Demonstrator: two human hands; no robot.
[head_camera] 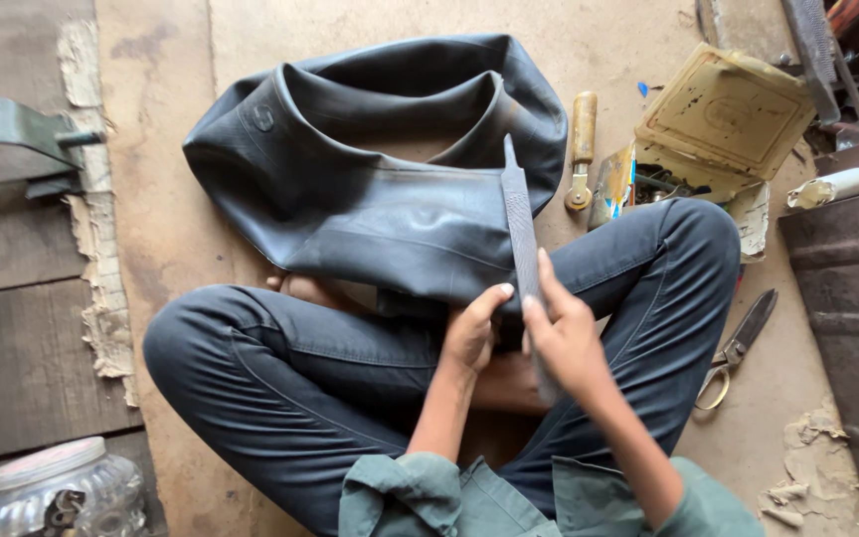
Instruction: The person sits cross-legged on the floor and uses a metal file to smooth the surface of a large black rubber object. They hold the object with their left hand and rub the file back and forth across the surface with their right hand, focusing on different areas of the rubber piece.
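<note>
Both hands grip at frame centre: the right hand [567, 333] wraps a long flat metal file [522, 234], while the left hand [471, 333] pinches the black rubber inner tube [370, 189] draped over crossed legs. Scissors [738, 348] lie on the floor at right.

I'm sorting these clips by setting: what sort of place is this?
Probably a tyre repair workshop floor: a black inner tube lies before the seated person, the right hand holds a metal file, scissors nearby.
</note>
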